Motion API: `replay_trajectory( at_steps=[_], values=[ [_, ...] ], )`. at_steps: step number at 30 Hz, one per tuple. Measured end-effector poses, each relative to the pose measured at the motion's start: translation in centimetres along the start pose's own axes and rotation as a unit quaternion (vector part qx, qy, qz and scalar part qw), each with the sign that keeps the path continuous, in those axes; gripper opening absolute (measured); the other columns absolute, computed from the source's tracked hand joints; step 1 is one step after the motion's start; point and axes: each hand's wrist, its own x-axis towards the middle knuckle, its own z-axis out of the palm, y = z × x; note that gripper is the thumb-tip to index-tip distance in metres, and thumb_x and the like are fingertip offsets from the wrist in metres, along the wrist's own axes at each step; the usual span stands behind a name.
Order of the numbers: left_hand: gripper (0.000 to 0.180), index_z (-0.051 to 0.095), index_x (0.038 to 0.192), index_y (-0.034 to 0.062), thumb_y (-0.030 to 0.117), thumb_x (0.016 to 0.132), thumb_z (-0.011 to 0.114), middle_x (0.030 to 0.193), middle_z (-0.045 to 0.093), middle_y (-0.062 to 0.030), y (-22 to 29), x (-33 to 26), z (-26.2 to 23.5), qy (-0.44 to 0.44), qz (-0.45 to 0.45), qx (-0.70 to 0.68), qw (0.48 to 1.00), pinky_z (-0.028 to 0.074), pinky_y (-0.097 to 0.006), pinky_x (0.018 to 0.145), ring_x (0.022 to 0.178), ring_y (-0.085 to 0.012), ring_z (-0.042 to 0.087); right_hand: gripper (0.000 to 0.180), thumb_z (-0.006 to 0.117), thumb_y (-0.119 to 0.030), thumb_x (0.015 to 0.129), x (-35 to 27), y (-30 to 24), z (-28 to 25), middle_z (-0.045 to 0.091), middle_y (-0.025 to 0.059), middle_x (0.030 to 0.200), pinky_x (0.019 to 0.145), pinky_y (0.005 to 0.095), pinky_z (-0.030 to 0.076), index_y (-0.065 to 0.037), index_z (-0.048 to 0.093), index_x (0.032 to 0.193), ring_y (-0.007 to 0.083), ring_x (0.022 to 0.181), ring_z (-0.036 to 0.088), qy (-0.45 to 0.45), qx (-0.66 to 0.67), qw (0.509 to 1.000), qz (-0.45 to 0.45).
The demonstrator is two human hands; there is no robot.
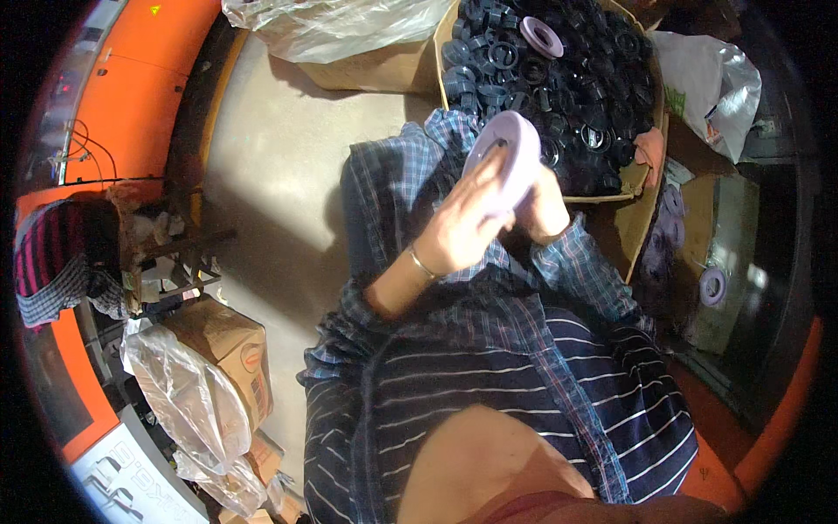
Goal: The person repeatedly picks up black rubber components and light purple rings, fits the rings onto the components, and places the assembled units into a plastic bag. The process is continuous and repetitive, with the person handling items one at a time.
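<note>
Lettering: grey print on white panel point(153, 467), lower L; dark printed mark on cardboard carton point(214, 336) just above; yellow triangle sticker point(155, 10) on orange machine door point(135, 105). L hand point(458, 218) reaches up & fwd, fingers clamped on lavender ring point(525, 157), held tilted in front of box point(602, 199) of blk parts point(567, 105). R hand point(546, 210) close behind ring; fingers partly hidden, can't tell its grip.
</note>
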Motion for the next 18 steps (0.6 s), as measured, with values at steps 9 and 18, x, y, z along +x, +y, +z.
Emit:
replay_trajectory(
  at_steps=[9, 18],
  values=[
    [0.052, 0.048, 0.139, -0.0020, 0.010, 0.092, 0.068, 0.123, 0.065, -0.0175, 0.3, -1.4, -0.1, 0.062, -0.225, -0.170, 0.957, 0.052, -0.035, 0.094, 0.109, -0.0214, 0.065, 0.073, 0.083, -0.033, 0.075, -0.3, -0.2, -1.3, 0.068, 0.0151, 0.095, 0.078, 0.0318, 0.056, 0.001, 0.051, 0.130, 0.0209, 0.084, 0.068, 0.005, -0.536, 0.782, -0.318],
    [0.043, 0.062, 0.121, -0.0067, 0.010, 0.082, 0.066, 0.139, 0.053, -0.0249, 0.2, -0.3, -1.1, -0.154, 0.164, 0.128, 0.966, 0.035, -0.055, 0.113, 0.135, -0.0387, 0.047, 0.058, 0.037, -0.048, 0.104, -1.3, 2.5, -3.1, 0.068, 0.0144, 0.082, 0.040, 0.0325, 0.053, -0.007, 0.038, 0.145, 0.0208, 0.056, 0.066, -0.033, 0.279, 0.932, 0.230]
  ],
)
